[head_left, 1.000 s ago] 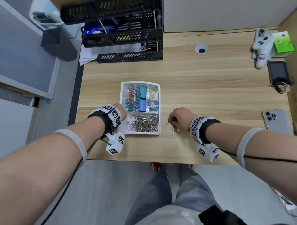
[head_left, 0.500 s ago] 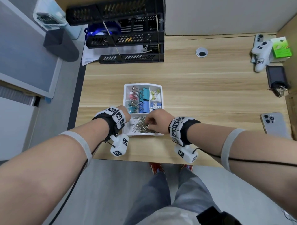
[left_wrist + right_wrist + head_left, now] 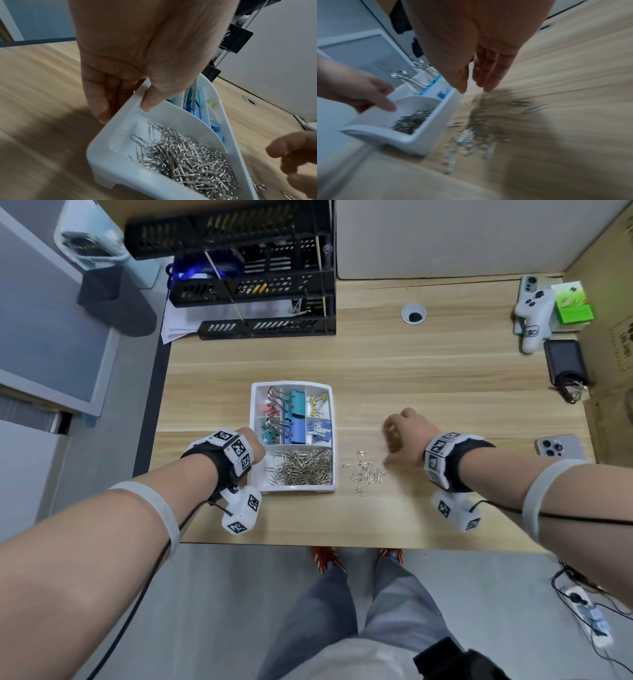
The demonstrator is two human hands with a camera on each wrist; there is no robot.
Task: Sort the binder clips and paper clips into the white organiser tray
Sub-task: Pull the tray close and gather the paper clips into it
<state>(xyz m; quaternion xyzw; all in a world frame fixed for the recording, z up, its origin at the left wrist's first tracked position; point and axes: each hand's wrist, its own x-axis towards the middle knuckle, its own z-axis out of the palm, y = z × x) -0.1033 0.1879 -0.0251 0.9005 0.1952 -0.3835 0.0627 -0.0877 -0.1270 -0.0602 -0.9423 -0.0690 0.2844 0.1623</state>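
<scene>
1. The wooden desk (image 3: 428, 378) carried everything.
2. The white organiser tray (image 3: 257, 474) sat mid-desk; binder clips (image 3: 295, 409) filled its far compartments, a paper clip heap (image 3: 303, 467) the near one.
3. The left hand (image 3: 137, 54) pinched the tray's rim at 9 o'clock, thumb inside, fingers outside.
4. The right hand (image 3: 406, 436) hovered at the tray's 3 o'clock, fingers relaxed and slightly apart, holding nothing.
5. Loose paper clips (image 3: 364, 472) lay on the desk between the tray and that hand.

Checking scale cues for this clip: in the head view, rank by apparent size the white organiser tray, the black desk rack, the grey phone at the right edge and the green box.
1. black desk rack
2. white organiser tray
3. grey phone and green box: they look alike in size, and the wide-angle edge distorts both, so no ranking.
</scene>
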